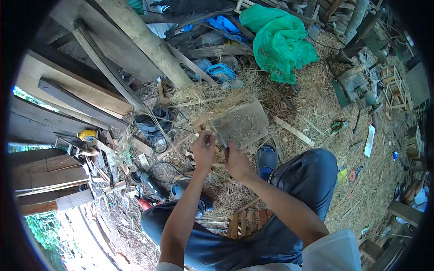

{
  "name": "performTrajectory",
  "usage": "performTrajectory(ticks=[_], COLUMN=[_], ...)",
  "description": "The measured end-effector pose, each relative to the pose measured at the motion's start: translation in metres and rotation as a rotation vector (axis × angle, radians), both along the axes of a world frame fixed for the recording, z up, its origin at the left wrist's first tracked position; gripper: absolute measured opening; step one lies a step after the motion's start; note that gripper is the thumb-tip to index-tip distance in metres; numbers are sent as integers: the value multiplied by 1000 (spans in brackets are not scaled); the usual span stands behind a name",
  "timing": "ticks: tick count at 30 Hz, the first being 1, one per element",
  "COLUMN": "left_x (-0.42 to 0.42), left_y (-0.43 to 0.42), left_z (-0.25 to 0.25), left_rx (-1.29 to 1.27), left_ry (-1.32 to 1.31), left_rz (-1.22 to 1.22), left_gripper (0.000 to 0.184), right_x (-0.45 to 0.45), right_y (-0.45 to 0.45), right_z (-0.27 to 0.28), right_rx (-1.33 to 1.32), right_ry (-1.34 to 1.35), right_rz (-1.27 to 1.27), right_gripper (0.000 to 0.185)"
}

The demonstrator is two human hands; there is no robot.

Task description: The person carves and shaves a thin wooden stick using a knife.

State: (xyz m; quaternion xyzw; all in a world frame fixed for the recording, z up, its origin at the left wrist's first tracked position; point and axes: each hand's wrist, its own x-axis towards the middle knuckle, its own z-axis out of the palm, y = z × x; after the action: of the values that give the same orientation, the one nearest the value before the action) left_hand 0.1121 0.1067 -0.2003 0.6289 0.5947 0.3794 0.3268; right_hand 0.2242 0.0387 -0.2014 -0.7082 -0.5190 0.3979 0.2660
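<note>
My left hand (205, 147) is closed, fingers curled, at the near left corner of a thick wooden block (242, 124) strewn with shavings. Close beside it, my right hand (237, 161) is closed with its thumb side toward the block's near edge. Something narrow seems to lie between the two hands, but the fingers hide most of it. A thin strip of pale wood shows by the left fingertips. The block rests on the littered ground in front of my bent knees.
A dark power tool (151, 184) with a cord lies left of my foot. Loose slats (294, 131) and green-handled pliers (338, 127) lie at right. Beyond are a green sheet (282, 43) and a metal machine (355, 88). Boards (77, 86) lean at left, near a yellow bottle (87, 135).
</note>
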Motion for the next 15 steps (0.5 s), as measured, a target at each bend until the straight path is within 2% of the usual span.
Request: performTrajectory(ticks=[1, 3, 9, 10, 12, 15], left_x=[0, 0, 3, 3, 1, 0], left_y=[-1, -3, -9, -10, -10, -8], left_z=[-3, -6, 4, 2, -1, -3], left_rx=[47, 34, 6, -6, -14, -21], left_ry=[14, 63, 109, 130, 125, 130], left_rz=[-8, -14, -3, -2, -1, -5], left_gripper=[14, 14, 15, 15, 16, 17], right_x=[-3, -6, -1, 2, 7, 12], right_y=[1, 4, -9, -11, -15, -15], right_z=[-2, -5, -26, -29, -32, -28], right_rx=[-4, -74, -46, -45, -42, -92], right_ry=[7, -56, -99, -101, -68, -85], right_rz=[-7, 83, 185, 185, 180, 194], right_gripper=[23, 38, 45, 45, 30, 24])
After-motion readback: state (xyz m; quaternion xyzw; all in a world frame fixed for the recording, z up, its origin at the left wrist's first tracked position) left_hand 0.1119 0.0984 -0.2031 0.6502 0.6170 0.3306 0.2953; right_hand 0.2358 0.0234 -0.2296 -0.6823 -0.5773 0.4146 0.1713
